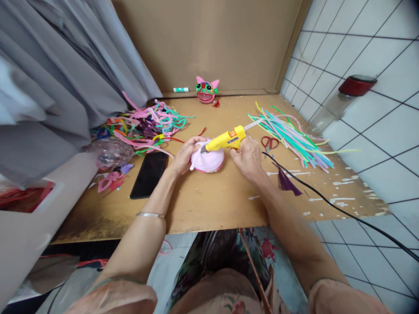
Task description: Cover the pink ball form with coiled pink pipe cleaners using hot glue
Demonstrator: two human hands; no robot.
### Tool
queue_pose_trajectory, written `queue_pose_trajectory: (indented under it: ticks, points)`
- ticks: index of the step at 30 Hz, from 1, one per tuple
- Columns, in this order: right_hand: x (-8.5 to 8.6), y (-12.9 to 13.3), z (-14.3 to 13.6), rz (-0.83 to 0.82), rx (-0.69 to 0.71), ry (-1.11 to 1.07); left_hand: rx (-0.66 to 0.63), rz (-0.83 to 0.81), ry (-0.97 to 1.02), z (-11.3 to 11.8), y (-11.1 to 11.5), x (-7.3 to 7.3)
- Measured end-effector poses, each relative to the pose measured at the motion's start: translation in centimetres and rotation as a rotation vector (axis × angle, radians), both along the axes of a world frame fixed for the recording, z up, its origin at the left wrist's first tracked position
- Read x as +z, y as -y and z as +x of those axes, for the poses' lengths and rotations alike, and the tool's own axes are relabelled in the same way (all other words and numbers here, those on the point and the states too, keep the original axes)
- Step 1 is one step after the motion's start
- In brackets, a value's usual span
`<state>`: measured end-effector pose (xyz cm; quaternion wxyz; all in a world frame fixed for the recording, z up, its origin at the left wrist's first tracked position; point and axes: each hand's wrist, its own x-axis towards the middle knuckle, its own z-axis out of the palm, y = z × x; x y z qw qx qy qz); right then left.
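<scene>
My left hand (185,156) is closed on the left side of a rounded, pale pink coil of pipe cleaner (211,162), just above the table. A loose pipe cleaner end sticks out at the coil's lower left. In my right hand (249,158) is a yellow hot glue gun (225,140), gripped by its handle. Its nozzle points left and down at the top of the coil; whether it touches, I cannot tell. A clear glue stick (252,124) juts from the gun's back.
Left: tangled pipe cleaners (153,120), a black phone (149,175) and a plastic bag (113,152). Right: red-handled scissors (269,143), straight pipe cleaners (291,135), a purple tassel (288,181), a black cord (314,198) and a jar (337,107). Behind: an animal-head figure (206,90) and a glue tube (181,90).
</scene>
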<state>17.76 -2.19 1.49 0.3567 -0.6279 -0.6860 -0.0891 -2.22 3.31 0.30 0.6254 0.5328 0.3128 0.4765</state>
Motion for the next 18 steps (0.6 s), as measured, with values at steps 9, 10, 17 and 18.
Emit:
queue_pose_trajectory:
  ticks: [9,10,17,18]
  points:
    - [0.24,0.16,0.02,0.017,0.017,-0.013,-0.003,0.003,-0.002,-0.02,0.1,0.12]
    - [0.25,0.15,0.04,0.017,0.021,-0.019,-0.008,0.008,-0.004,-0.02,0.12,0.15]
    - [0.25,-0.09,0.36,-0.067,-0.017,-0.087,0.005,-0.009,0.002,-0.07,0.07,0.04]
    - [0.25,-0.13,0.41,-0.076,-0.029,-0.1,0.004,-0.008,0.001,-0.08,0.04,0.01]
